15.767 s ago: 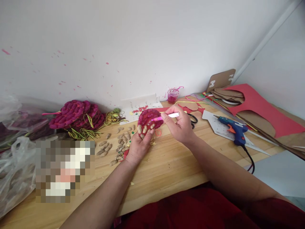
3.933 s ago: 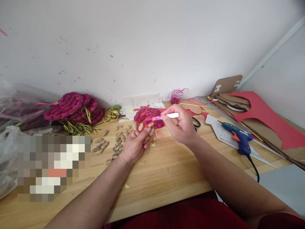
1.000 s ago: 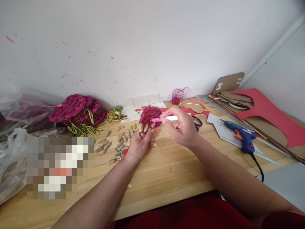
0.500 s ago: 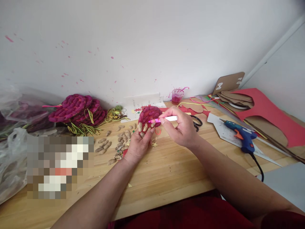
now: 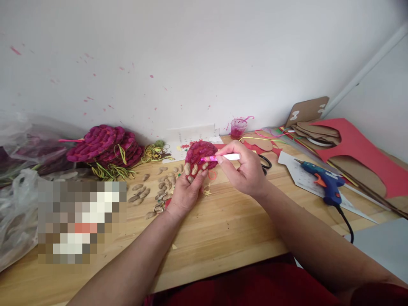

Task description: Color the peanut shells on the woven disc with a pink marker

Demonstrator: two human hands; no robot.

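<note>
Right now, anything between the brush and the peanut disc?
Nothing visible. The right hand holds the brush, its tip at the peanut disc; the left hand holds the disc by its near edge, beside bare peanuts.

A pixelated patch (image 5: 79, 223) masks part of the worktop (image 5: 229, 242). Most fingers of the left hand (image 5: 187, 190) are hidden behind a magenta disc (image 5: 198, 152); the right hand (image 5: 245, 171) partly covers black loops (image 5: 266, 159). The left edge crops a plastic bag (image 5: 21, 216).
</note>
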